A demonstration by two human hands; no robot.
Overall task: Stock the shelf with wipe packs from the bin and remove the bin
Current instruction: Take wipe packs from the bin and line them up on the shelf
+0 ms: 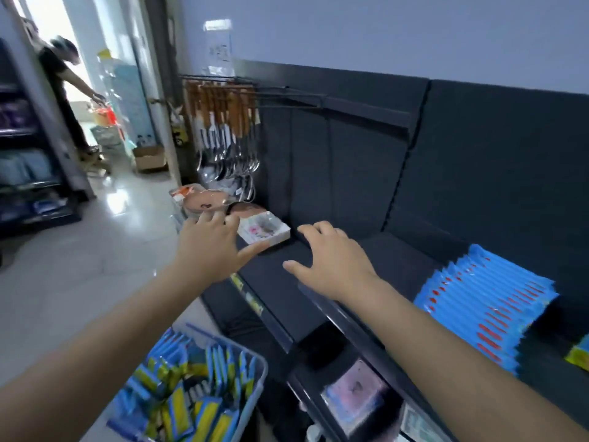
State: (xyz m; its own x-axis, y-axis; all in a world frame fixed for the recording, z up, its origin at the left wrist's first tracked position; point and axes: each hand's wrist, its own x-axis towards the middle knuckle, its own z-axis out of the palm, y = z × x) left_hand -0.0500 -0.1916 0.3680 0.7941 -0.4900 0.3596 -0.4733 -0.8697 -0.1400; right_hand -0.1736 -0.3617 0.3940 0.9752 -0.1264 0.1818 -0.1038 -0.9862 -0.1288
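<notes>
A clear plastic bin (259,365) stands on the floor at the lower left, filled with several blue and yellow wipe packs (188,400). A row of blue wipe packs (484,311) stands on the dark shelf (287,282) at the right. My left hand (208,247) hovers with spread fingers over the shelf's left front edge, holding nothing. My right hand (334,260) is also spread with fingers relaxed above the bare shelf board, holding nothing.
A boxed item (264,231) and a round pink dish (204,200) lie at the shelf's left end. Utensils (226,135) hang on hooks above. Lower shelves hold pink packs (357,397). A person (63,87) stands in the aisle at the far left.
</notes>
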